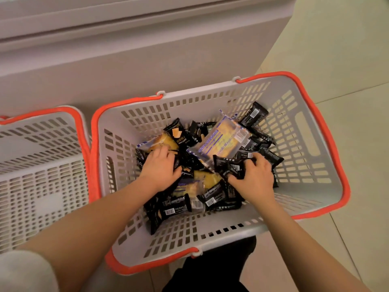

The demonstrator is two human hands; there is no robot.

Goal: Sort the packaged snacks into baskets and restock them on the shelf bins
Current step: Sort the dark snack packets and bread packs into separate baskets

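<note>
A grey slotted basket [311,144] with orange handles sits on the floor in front of me, holding a heap of snack packs. Several are small black packs [253,114]; a few are clear packs with yellow cake inside [223,140]. My left hand [160,169] reaches into the heap's left side, its fingers curled down among the black packs beside a yellow pack [160,142]. My right hand [254,178] grips a black pack [228,167] at the heap's right side.
A second grey basket [42,186] with orange handles stands to the left, touching the first; nothing shows inside it. A pale cabinet or chest [126,49] rises right behind both baskets. Tiled floor [347,60] extends to the right. My dark-clothed legs are below the basket.
</note>
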